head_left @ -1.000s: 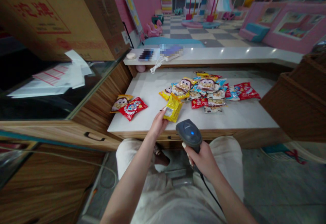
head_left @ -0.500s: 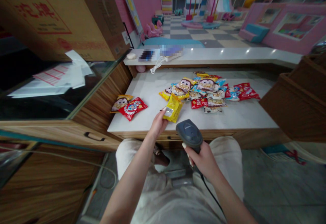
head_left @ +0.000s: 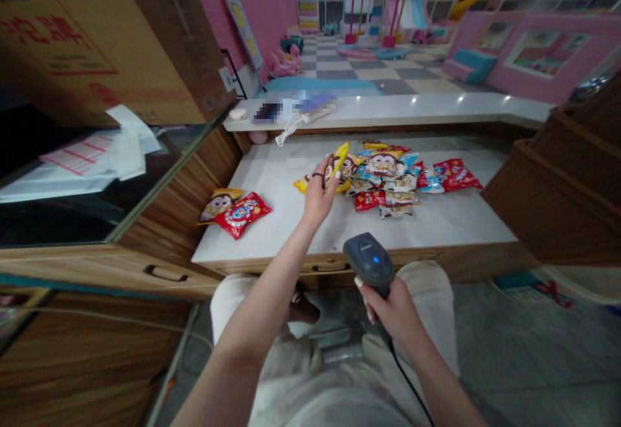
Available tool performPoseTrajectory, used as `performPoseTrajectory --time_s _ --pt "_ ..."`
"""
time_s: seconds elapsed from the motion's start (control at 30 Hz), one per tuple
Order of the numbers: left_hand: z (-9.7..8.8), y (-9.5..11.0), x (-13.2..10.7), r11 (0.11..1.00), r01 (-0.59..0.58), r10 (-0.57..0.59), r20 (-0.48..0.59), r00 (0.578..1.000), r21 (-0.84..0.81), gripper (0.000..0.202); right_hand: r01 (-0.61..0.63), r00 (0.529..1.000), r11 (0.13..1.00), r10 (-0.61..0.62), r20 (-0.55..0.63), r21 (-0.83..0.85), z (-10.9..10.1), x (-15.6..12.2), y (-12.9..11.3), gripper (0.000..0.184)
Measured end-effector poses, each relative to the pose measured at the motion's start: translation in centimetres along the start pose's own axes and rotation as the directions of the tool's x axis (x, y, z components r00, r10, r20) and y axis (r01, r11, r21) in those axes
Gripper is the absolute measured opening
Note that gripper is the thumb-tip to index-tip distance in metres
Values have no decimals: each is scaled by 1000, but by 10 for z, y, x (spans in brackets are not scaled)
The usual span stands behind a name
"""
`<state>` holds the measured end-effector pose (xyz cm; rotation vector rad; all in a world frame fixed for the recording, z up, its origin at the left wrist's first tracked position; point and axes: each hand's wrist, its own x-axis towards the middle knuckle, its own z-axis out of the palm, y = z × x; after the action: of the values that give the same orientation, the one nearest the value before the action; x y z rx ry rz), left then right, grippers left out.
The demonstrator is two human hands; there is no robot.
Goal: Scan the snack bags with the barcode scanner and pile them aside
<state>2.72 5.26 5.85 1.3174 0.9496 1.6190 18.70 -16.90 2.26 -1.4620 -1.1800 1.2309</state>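
My left hand (head_left: 320, 195) grips a yellow snack bag (head_left: 341, 158), held edge-on at the left side of a heap of snack bags (head_left: 383, 165). Yellow, blue, white and red packets make up that heap, several with a cartoon monkey face. In my right hand (head_left: 392, 304) is a dark grey barcode scanner (head_left: 367, 255), raised in front of the counter's front edge; a blue light glows on its top and a black cable runs down from it. Apart from the heap, to the left, a red snack bag (head_left: 243, 215) overlaps a yellow monkey-face bag (head_left: 218, 204).
A large cardboard box (head_left: 160, 39) and loose papers (head_left: 92, 155) occupy the glass-topped cabinet at left. Along the raised white ledge (head_left: 388, 109) lie blurred devices and a white cable (head_left: 287, 131). A brown woven basket (head_left: 543, 200) stands at right.
My left hand has carried the yellow bag forward to the heap and turned it edge-on. The scanner's blue light is now lit. The view has shifted slightly.
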Motion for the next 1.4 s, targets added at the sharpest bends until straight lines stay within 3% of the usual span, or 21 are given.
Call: performPoseTrajectory --time_s 0.1,0.23,0.33,0.43,0.53,0.67,0.73,0.87,0.93,1.03,1.13,1.2,1.3,1.4 --pt "31 -12 31 964 -146 107 179 978 220 53 -17 1000 1000 18 -24 21 -5 0 -3 36" --pt "55 -36 58 886 -210 67 334 940 413 63 -19 997 1000 20 -70 16 -13 0 -3 38" --pt "55 -38 60 873 -224 68 347 935 434 69 -13 996 1000 12 -87 -4 -18 -1 0 39" --pt "41 -27 44 910 -208 98 302 948 359 59 -2 997 1000 2 -75 -1 -18 -1 3 40" --pt "8 -15 14 944 -158 97 214 972 288 50 -8 1000 1000 8 -26 16 -12 0 5 40" --pt "-63 -9 -27 934 -54 36 57 998 353 54 -22 1000 1000 21 21 6 -5 0 9 43" --pt "-106 -9 -40 853 -38 39 10 999 521 56 -8 998 1000 9 57 -7 -2 0 11 43" --pt "-186 -13 -51 576 -2 62 -42 997 817 66 16 997 999 -13 82 -28 5 -1 15 41" --pt "-214 -16 -51 468 35 49 -65 997 883 71 14 996 999 -11 90 -30 10 -2 16 40" --pt "-237 -23 -50 409 56 6 -64 998 911 72 15 995 999 -12 99 -30 16 -3 17 38" --pt "-240 -27 -51 426 50 3 -56 998 903 66 12 994 1000 -9 104 -28 17 -4 16 37" --pt "-233 -27 -54 482 64 21 -84 996 874 62 17 994 1000 -14 109 -26 15 -4 15 38" --pt "-210 -23 -61 676 88 32 -150 988 731 56 28 993 999 -25 114 -29 10 -3 14 37" --pt "-172 -22 -70 909 130 -38 -233 972 396 48 27 994 999 -23 111 -30 8 -2 15 38"
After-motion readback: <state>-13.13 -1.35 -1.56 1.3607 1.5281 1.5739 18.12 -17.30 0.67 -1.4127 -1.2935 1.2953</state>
